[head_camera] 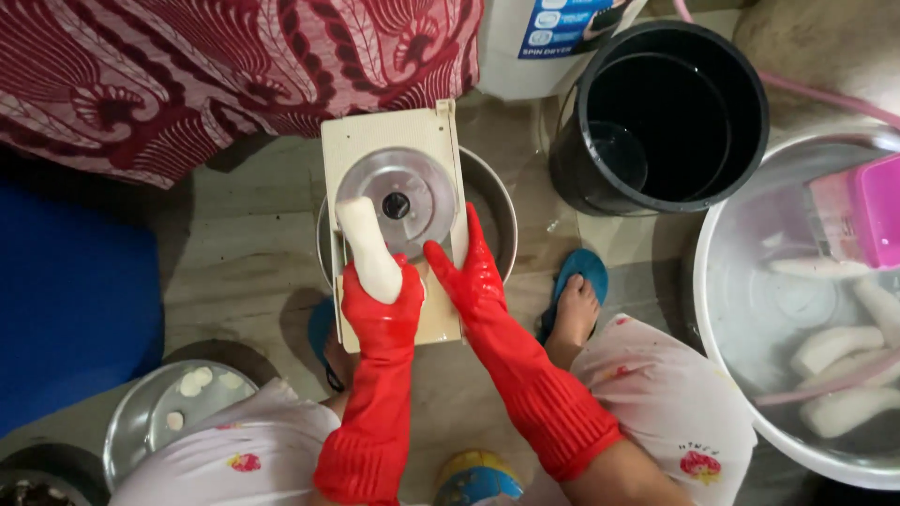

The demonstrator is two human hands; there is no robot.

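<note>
1. Peeled white root vegetable piece (367,247), long and pale, stands just left of the frame's centre, its upper end resting against the round metal blade disc (397,198) of a cream plastic slicer board (384,131).
2. Left hand (380,302), in a long red rubber glove, is wrapped closed around the lower end of the white piece, fingers curled about it.
3. Right hand (471,272), also in a red rubber glove, lies with fingers stretched out flat along the right edge of the slicer board; it grips nothing, only presses on the board.
4. The slicer board rests across a round steel bowl (494,201) on the floor, at centre frame.
5. Upper right of the frame holds a black plastic bucket (600,183).
6. At the right edge sits a large steel basin (741,328) with more peeled white pieces (830,347) and a pink plastic box (867,211) in it.
7. Lower left shows a steel plate (141,412) with thin white slices (195,381).
8. A bare foot in a blue sandal (579,272) shows beside the right forearm.
9. Red patterned cloth (216,66) fills the upper left.
</note>
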